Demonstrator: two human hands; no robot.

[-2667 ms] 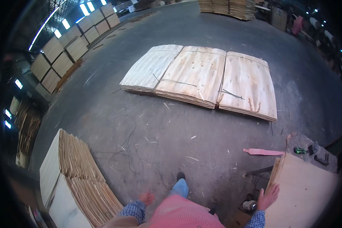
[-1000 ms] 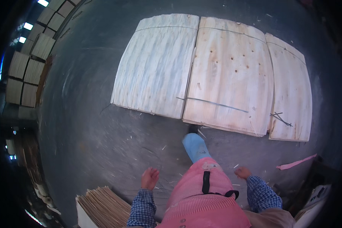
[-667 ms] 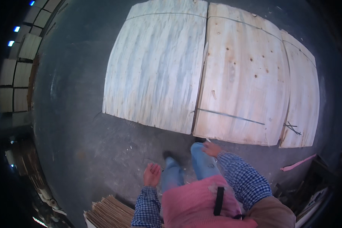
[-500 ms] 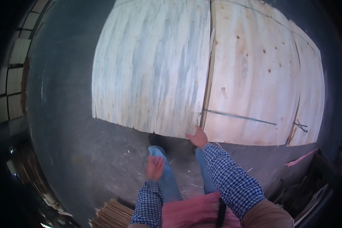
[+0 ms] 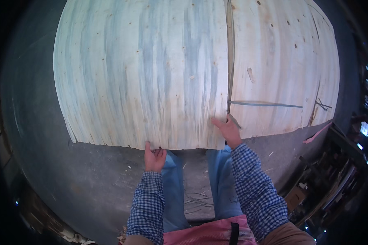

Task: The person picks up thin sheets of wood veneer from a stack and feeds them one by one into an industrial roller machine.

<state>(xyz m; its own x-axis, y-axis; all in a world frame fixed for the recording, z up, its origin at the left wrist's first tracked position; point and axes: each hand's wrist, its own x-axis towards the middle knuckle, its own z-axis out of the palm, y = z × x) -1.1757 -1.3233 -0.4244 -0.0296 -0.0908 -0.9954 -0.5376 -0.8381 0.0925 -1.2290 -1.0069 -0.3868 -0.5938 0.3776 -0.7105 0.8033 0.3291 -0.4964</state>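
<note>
A large pale wood veneer sheet (image 5: 151,81) with bluish-grey streaks lies in front of me. My left hand (image 5: 154,160) is at its near edge, palm up, with the thumb over the edge and the fingers curled at the underside, partly hidden. At the sheet's near right corner, my right hand (image 5: 230,132) has its thumb on top and its other fingers around the side edge by the gap. Beyond that gap lies a second, yellower veneer sheet (image 5: 274,69) with dark knots. A grey-green strap (image 5: 270,104) runs across it.
A narrower wood strip (image 5: 326,81) lies at the far right beside crossed dark straps (image 5: 323,105). A pink strip (image 5: 317,134) hangs near the right corner. Dark clutter with boards (image 5: 315,179) stands at the lower right. Scraps lie on the grey floor (image 5: 106,175).
My left hand has come up from near my knee to the sheet's near edge. My right hand has shifted onto the sheet's side edge. The view has moved closer to the left sheet.
</note>
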